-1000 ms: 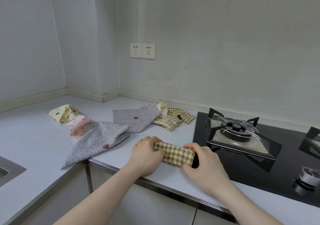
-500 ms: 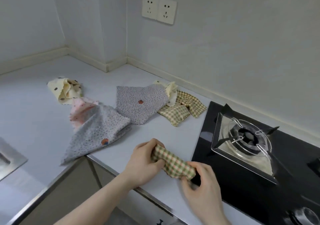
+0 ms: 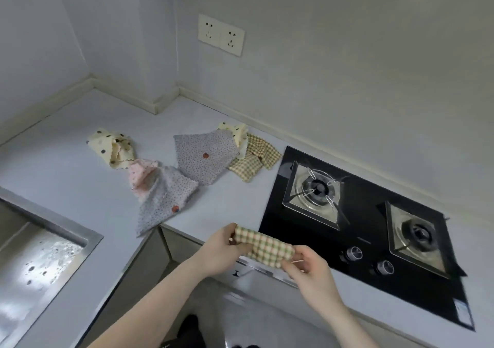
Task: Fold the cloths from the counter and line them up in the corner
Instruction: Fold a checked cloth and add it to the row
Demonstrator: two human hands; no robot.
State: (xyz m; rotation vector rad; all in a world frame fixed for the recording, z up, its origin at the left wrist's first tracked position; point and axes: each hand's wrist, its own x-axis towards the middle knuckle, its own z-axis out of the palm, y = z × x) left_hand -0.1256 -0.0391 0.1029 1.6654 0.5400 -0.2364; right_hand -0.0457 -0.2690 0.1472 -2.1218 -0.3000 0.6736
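text: none legible | hob: faint mark on black glass near front edge, centre right of frame, too blurred to read | hob sticker: pale label at lower right corner, print unreadable | wall sockets: upper centre, no readable marking | knobs: no legible symbols

A black glass stove is set into the table on the right. It has two burners, the left burner nearer the wall and the right burner further along, with two round knobs at its front edge. A steel sink sits at the left, its basin spotted with water. Two white wall sockets hang side by side above the table. A pale skirting strip runs along the foot of the wall.
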